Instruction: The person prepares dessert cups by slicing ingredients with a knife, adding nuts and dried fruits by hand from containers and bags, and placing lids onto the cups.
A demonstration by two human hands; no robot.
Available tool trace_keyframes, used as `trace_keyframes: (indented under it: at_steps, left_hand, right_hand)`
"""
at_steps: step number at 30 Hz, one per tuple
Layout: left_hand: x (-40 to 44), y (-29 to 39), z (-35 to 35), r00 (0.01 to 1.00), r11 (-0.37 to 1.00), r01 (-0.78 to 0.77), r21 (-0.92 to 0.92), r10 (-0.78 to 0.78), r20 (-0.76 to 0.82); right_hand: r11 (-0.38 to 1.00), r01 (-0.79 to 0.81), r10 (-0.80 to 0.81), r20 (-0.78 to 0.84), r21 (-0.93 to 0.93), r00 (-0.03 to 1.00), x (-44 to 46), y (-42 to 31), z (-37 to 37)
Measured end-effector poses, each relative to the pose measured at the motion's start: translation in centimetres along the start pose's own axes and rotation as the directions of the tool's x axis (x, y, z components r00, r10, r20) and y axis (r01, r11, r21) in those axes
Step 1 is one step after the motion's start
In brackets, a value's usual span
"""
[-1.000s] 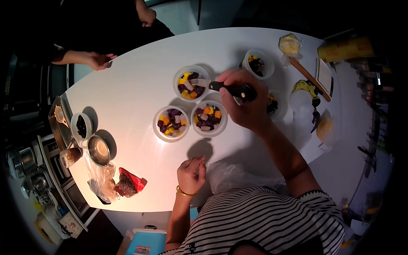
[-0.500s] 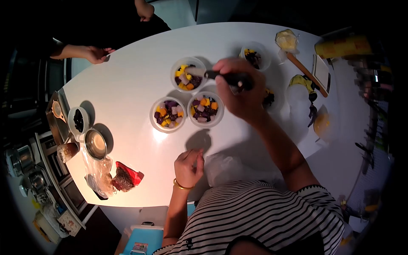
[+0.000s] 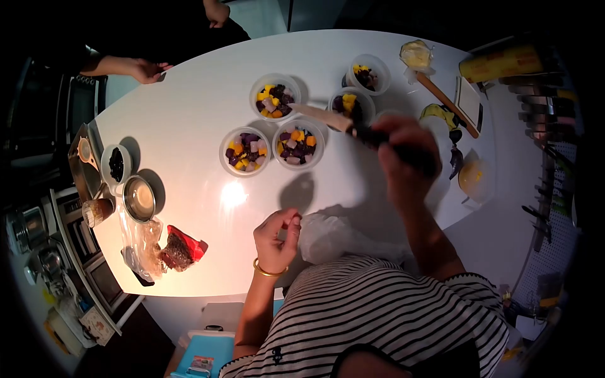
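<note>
Knife (image 3: 362, 133) is above the bench (image 3: 195, 126), gripped by its dark handle in the right hand (image 3: 409, 153), fingers wrapped closed around it. Its long axis slants across the view: the tip points left and slightly toward the far edge, reaching the near-right rim of the far-left tub (image 3: 251, 99), while the handle end points right and nearer the person. Whether the tip touches that rim, I cannot tell. Two filled tubs sit below the blade's tip side, and others lie beyond the handle side. The left hand (image 3: 276, 240) is half curled, just beside a clear plastic bag (image 3: 322, 240) close to the near edge. Open benchtop spans from the tubs leftward to the metal bowl (image 3: 140, 178).
</note>
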State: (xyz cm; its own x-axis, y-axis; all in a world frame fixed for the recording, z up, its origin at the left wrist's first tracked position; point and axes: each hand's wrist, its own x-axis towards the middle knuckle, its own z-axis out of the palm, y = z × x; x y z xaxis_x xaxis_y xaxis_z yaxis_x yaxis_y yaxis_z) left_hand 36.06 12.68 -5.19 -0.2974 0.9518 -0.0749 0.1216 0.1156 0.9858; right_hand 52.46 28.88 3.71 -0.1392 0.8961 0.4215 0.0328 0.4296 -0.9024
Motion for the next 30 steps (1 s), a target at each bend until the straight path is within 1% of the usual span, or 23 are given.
trace_keyframes:
  at_steps: [1,2,3,4,5,6,7,8,9,11,13,14,15,17,18,20,21,23,25,27,28,29,30]
  left_hand:
    - [0.2,1.4,0.5,1.000,1.000,0.003,0.001,-0.003,-0.002]
    - [0.5,3.0,1.2,0.998,0.992,-0.015,-0.124,0.008,-0.056]
    - [1.0,4.5,1.5,0.994,0.968,-0.041,-0.246,0.014,-0.110]
    - [1.2,5.3,1.4,0.987,0.986,-0.148,-0.080,0.142,-0.076]
    - [1.6,5.4,1.2,0.987,0.986,-0.149,-0.076,0.143,-0.072]
    - [2.0,5.5,0.8,0.942,0.927,-0.333,0.175,0.335,0.018]
    - [2.3,5.5,0.5,0.859,0.769,-0.506,0.390,0.488,0.154]
    - [2.3,5.5,0.4,0.848,0.744,-0.515,0.425,0.513,0.128]
    - [2.4,5.0,0.1,0.848,0.741,-0.518,0.427,0.512,0.138]
    - [2.6,3.7,-0.8,0.801,0.691,-0.482,0.538,0.597,-0.049]
    - [2.1,5.3,-2.5,0.936,0.925,-0.199,0.325,0.278,-0.217]
    - [2.0,5.9,-2.7,0.930,0.979,-0.129,0.159,0.175,-0.322]
    - [2.3,5.2,-3.0,0.908,0.974,-0.225,0.027,0.220,-0.356]
    - [2.3,5.7,-3.5,0.940,0.980,-0.196,0.034,0.198,-0.278]
    - [2.1,5.5,-3.7,0.957,0.982,-0.175,0.072,0.187,-0.220]
    - [2.1,5.4,-3.7,0.974,0.976,-0.160,0.149,0.181,-0.136]
    - [2.2,5.2,-3.4,0.971,0.971,-0.181,0.155,0.201,-0.127]
    - [2.0,5.2,-3.9,0.972,0.932,-0.231,0.278,0.231,0.036]
    - [1.8,5.6,-3.1,0.980,0.969,-0.167,0.184,0.183,-0.073]
    - [2.3,5.5,-3.5,0.976,0.951,-0.208,0.230,0.217,-0.013]
    - [2.5,5.6,-3.7,0.976,0.951,-0.209,0.229,0.218,-0.015]
    - [2.8,6.0,-3.8,0.966,0.925,-0.249,0.287,0.257,0.010]
    - [3.0,6.3,-3.9,0.955,0.895,-0.288,0.341,0.294,0.035]
  right_hand:
    - [0.976,0.163,-0.148,0.111,-0.146,0.983,-1.3,-0.7,-0.5]
    - [0.978,0.105,-0.056,0.259,-0.181,0.964,-3.0,-2.3,-0.8]
    - [0.973,0.136,-0.064,0.350,-0.185,0.935,-4.3,-2.9,-0.6]
    - [0.969,0.166,-0.071,0.437,-0.183,0.897,-5.6,-3.5,-0.5]
    - [0.951,0.275,-0.181,0.469,-0.139,0.864,-6.8,-2.9,0.5]
    - [0.930,0.344,-0.227,0.529,-0.131,0.817,-7.6,-2.8,1.2]
    - [0.904,0.411,-0.270,0.586,-0.119,0.764,-8.0,-2.7,1.9]
    - [0.868,0.480,-0.318,0.600,-0.128,0.734,-8.1,-2.8,2.5]
    - [0.885,0.464,-0.350,0.585,-0.050,0.731,-7.6,-3.1,3.0]
    - [0.938,0.328,-0.339,0.494,0.111,0.801,-8.0,-2.4,3.0]
    - [0.966,0.156,-0.049,0.448,-0.205,0.893,-9.5,0.8,1.3]
    - [0.953,0.024,0.097,0.380,-0.303,0.920,-9.9,4.2,1.2]
    - [0.914,-0.112,0.239,0.297,-0.389,0.924,-9.8,7.7,1.3]
    - [0.885,-0.190,0.310,0.235,-0.425,0.921,-9.2,11.2,1.9]
    - [0.889,-0.187,0.306,0.238,-0.418,0.922,-8.7,12.2,2.4]
    - [0.927,-0.061,0.155,0.231,-0.370,0.960,-8.0,14.0,3.8]
    - [0.931,-0.059,0.152,0.235,-0.360,0.960,-7.6,14.6,4.5]
    - [0.970,-0.158,0.194,0.200,-0.183,0.960,-7.3,15.6,5.7]
    - [0.970,-0.132,0.170,0.180,-0.206,0.969,-7.1,16.1,6.5]
    - [0.941,-0.122,0.194,0.208,-0.316,0.959,-7.3,15.8,6.5]
    - [0.929,-0.088,0.156,0.164,-0.359,0.974,-7.8,16.2,6.7]
    - [0.929,-0.085,0.153,0.164,-0.361,0.974,-8.3,16.1,6.6]
    - [0.946,-0.107,0.152,0.127,-0.306,0.980,-8.5,15.4,6.4]
